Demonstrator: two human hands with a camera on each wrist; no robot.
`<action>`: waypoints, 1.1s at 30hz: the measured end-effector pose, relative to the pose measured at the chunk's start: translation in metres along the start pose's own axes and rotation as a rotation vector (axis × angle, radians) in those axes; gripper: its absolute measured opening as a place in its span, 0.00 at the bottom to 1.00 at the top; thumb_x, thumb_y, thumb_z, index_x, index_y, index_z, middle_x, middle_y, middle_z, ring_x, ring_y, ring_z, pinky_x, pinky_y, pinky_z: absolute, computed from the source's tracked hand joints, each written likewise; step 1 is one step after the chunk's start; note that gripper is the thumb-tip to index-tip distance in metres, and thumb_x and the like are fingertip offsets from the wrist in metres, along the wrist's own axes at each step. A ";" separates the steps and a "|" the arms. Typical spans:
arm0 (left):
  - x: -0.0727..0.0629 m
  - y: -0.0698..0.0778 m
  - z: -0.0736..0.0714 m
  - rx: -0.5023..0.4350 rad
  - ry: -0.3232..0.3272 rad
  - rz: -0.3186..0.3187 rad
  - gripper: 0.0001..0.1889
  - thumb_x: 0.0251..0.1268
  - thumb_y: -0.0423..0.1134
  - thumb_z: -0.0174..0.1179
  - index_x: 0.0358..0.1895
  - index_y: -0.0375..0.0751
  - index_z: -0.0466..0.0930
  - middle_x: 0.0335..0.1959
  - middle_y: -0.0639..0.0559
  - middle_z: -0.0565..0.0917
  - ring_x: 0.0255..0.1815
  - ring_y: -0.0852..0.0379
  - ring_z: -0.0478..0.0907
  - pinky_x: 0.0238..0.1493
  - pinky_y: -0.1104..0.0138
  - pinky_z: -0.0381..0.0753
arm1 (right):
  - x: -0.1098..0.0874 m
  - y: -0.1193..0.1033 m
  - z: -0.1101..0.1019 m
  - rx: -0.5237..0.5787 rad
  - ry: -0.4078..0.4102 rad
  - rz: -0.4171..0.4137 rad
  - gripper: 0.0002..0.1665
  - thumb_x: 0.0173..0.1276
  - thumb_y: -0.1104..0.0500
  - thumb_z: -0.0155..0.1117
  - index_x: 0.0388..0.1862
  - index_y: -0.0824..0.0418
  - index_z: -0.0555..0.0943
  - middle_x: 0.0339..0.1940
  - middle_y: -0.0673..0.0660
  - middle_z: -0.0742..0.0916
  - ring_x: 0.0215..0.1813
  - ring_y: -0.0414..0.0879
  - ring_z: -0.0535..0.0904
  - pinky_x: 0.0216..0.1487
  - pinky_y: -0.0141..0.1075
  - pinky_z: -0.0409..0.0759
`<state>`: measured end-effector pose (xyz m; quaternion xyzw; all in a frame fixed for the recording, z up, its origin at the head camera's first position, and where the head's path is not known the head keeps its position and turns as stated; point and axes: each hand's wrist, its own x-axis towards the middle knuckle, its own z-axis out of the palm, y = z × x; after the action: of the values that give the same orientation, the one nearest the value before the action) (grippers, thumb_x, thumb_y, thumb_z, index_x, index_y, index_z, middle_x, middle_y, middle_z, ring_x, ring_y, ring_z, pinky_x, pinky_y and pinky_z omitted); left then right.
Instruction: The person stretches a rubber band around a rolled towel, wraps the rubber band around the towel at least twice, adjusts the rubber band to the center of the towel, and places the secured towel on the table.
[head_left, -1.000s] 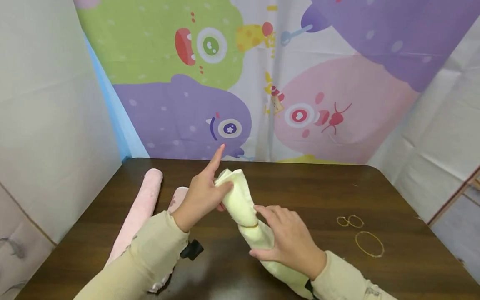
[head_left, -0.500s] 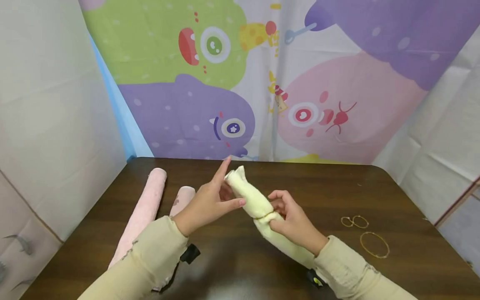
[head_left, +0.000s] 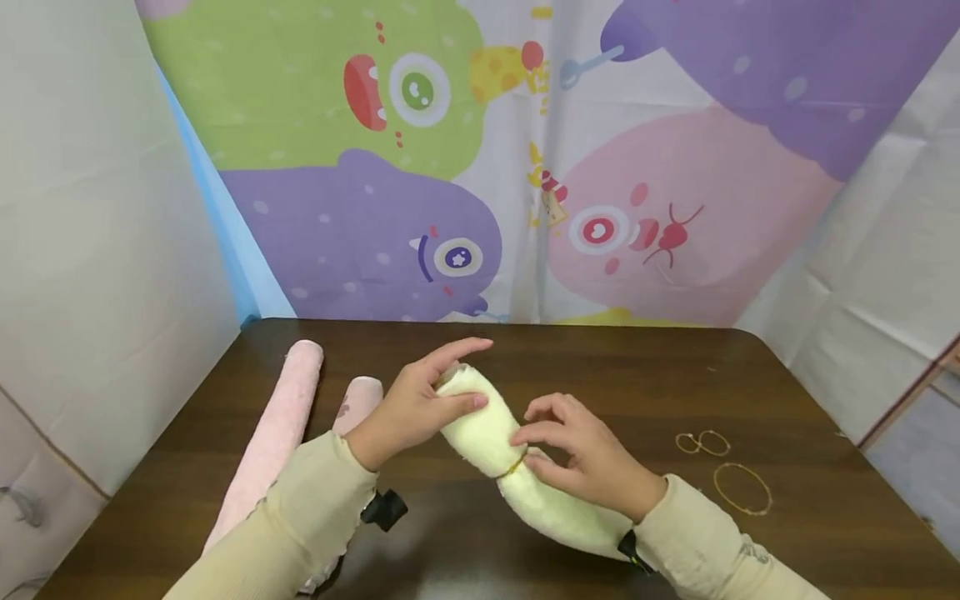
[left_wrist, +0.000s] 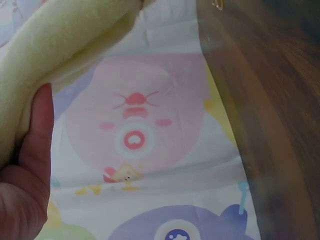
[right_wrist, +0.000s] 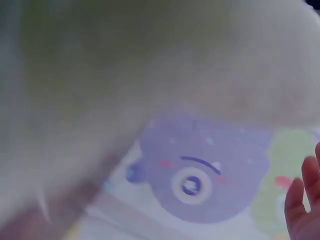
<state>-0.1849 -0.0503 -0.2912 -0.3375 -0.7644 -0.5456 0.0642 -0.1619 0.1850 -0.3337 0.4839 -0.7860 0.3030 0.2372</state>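
A rolled pale yellow towel (head_left: 483,429) slants across the middle of the head view, cinched by a thin tan rubber band (head_left: 513,467). My left hand (head_left: 408,408) grips its upper end, thumb on the near face and index finger stretched out past the top. At the band, my right hand (head_left: 592,462) has its thumb and index fingertip close together, pinching there; the other fingers are curled. The lower end of the towel runs under the right wrist. In the left wrist view the towel (left_wrist: 70,40) crosses the upper left; in the right wrist view it is a blur.
Two rolled pink towels, a long one (head_left: 273,433) and a second (head_left: 362,400) partly behind the left forearm, lie on the left of the dark wooden table (head_left: 637,375). On the right lie a loose rubber band (head_left: 742,489) and a figure-eight one (head_left: 702,443). A cartoon cloth (head_left: 517,167) hangs behind.
The towel's upper end has lowered, and the left index finger has swung from pointing up to pointing right. My right hand has shifted from gripping the roll to fingertips at the band.
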 end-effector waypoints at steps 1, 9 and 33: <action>0.000 0.000 0.001 0.004 -0.004 0.008 0.21 0.56 0.26 0.65 0.55 0.33 0.76 0.46 0.41 0.81 0.35 0.59 0.75 0.33 0.67 0.77 | 0.001 -0.001 0.000 -0.119 0.004 -0.076 0.11 0.72 0.60 0.53 0.41 0.54 0.83 0.41 0.56 0.80 0.39 0.46 0.74 0.36 0.37 0.73; 0.001 0.002 0.005 0.030 0.050 0.048 0.06 0.55 0.24 0.65 0.35 0.32 0.80 0.35 0.42 0.83 0.32 0.58 0.75 0.29 0.69 0.76 | 0.010 -0.017 0.008 -0.619 -0.013 -0.243 0.04 0.64 0.57 0.59 0.31 0.53 0.80 0.30 0.49 0.77 0.29 0.43 0.71 0.32 0.36 0.70; 0.011 0.002 -0.025 0.149 -0.033 -0.271 0.08 0.62 0.33 0.61 0.42 0.35 0.78 0.41 0.39 0.79 0.36 0.49 0.75 0.25 0.63 0.80 | -0.023 -0.006 0.021 0.036 0.034 0.209 0.14 0.73 0.52 0.45 0.31 0.59 0.70 0.27 0.46 0.75 0.30 0.37 0.68 0.33 0.35 0.70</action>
<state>-0.1990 -0.0668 -0.2744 -0.2342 -0.8422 -0.4857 0.0022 -0.1481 0.1819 -0.3623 0.3981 -0.8225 0.3484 0.2088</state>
